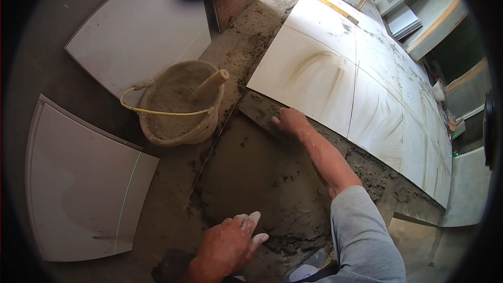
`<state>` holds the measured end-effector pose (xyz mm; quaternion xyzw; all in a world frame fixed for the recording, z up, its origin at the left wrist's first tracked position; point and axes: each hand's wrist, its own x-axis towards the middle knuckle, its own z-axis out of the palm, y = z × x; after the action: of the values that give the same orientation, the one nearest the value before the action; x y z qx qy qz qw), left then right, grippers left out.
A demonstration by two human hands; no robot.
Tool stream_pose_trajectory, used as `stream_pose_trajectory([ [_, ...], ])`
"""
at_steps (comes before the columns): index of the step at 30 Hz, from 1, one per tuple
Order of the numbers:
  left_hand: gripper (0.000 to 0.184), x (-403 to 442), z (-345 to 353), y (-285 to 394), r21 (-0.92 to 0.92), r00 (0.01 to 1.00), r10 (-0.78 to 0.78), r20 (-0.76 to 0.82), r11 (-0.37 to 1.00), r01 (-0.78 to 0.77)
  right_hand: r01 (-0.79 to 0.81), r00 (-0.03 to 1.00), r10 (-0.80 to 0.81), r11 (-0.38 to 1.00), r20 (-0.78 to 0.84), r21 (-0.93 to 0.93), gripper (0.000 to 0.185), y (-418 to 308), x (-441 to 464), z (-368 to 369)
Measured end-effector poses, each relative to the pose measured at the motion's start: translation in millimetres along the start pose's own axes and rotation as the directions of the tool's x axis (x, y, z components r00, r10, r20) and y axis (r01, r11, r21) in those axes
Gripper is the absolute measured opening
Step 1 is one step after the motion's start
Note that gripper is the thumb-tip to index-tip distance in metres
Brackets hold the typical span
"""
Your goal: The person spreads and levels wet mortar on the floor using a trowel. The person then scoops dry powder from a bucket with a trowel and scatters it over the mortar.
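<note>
My right hand [290,122] reaches forward to the edge of the laid tiles, its fingers curled on a flat, mortar-coated strip [260,111] that looks like a straightedge or long trowel; its exact kind is hard to make out. Under it spreads a bed of wet grey mortar [246,162], smooth at the far side and rough closer to me. My left hand [228,243], dusted with mortar, hovers over the near side of the bed, thumb apart from the fingers and nothing in it. To the left, a bucket [181,139] of mortar has a tool handle [210,85] sticking out.
Large white tiles [314,73] with mortar smears cover the floor ahead and right. Loose tiles [89,183] lie at the left, and another large tile [141,21] lies behind the bucket. A yellow level [325,1] rests on the far tiles. A string [214,149] runs beside the bed.
</note>
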<state>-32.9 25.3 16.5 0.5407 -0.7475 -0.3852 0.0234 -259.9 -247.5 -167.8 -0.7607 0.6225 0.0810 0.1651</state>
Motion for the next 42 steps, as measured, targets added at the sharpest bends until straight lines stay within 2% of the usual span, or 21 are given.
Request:
stream_pose_trajectory([
  [2, 0.050, 1, 2, 4, 0.014, 0.999, -0.034, 0.022, 0.999, 0.033, 0.008, 1.000, -0.008, 1.000, 0.021, -0.002, 0.046, 4, 12, -2],
  [6, 0.051, -4, 0, 24, 0.049, 1.000, 0.006, -0.003, 0.999, -0.006, 0.025, 0.998, -0.026, 0.999, 0.053, 0.033, 0.049, 7, 24, 5],
  [11, 0.052, -7, 7, 35, 0.044, 0.999, 0.046, -0.016, 0.998, -0.045, -0.001, 0.995, -0.012, 0.992, 0.104, 0.126, 0.051, 4, -7, 13],
  [13, 0.053, -4, 12, 33, 0.071, 0.999, 0.040, 0.035, 0.997, -0.042, -0.004, 0.984, -0.022, 0.990, 0.176, 0.143, 0.050, 3, -26, 16],
  [16, 0.053, 1, 18, 29, 0.083, 0.998, 0.055, 0.004, 0.995, -0.055, 0.065, 0.993, -0.079, 0.986, 0.089, 0.153, 0.050, 5, -41, 28],
  [20, 0.052, 1, 19, 27, 0.114, 0.999, 0.025, 0.038, 0.993, -0.029, 0.103, 0.989, -0.116, 0.986, 0.095, 0.131, 0.050, 4, -54, 20],
  [22, 0.052, -2, 18, 28, 0.050, 0.992, 0.121, -0.030, 0.992, -0.120, 0.001, 1.000, -0.001, 0.992, -0.004, 0.124, 0.047, 4, -54, 14],
  [25, 0.052, -1, 21, 24, 0.062, 0.992, 0.120, -0.050, 0.991, -0.116, -0.005, 1.000, 0.006, 0.996, -0.012, 0.092, 0.047, 7, -30, 0],
  [26, 0.052, 0, 20, 23, 0.066, 0.992, 0.117, -0.045, 0.991, -0.114, 0.046, 0.998, -0.042, 0.995, -0.046, 0.089, 0.048, 10, -19, 4],
  [28, 0.052, 2, 18, 24, 0.072, 0.997, 0.055, 0.055, 0.996, -0.059, 0.067, 0.998, -0.067, 0.996, -0.002, 0.054, 0.048, 7, -5, 3],
  [31, 0.051, 6, 12, 30, 0.026, 0.995, 0.098, -0.010, 0.995, -0.098, 0.083, 0.995, -0.083, 0.997, 0.060, 0.006, 0.048, 6, 13, 6],
  [34, 0.051, 13, 11, 33, -0.024, 0.994, 0.113, -0.010, 0.993, -0.113, 0.044, 0.995, -0.044, 0.999, 0.084, 0.001, 0.047, 5, 24, 5],
  [38, 0.051, 18, 8, 37, 0.040, 0.998, 0.040, 0.058, 0.998, -0.042, 0.027, 0.994, -0.028, 1.000, 0.109, 0.009, 0.045, 8, 38, 6],
  [40, 0.051, 17, 12, 37, -0.009, 0.995, 0.099, -0.008, 0.995, -0.099, 0.045, 0.993, -0.049, 0.998, 0.109, 0.035, 0.047, 8, 34, 12],
  [42, 0.051, 17, 13, 38, 0.007, 0.996, 0.088, 0.022, 0.996, -0.088, 0.044, 0.992, -0.051, 0.997, 0.115, 0.066, 0.049, 16, 21, 18],
])
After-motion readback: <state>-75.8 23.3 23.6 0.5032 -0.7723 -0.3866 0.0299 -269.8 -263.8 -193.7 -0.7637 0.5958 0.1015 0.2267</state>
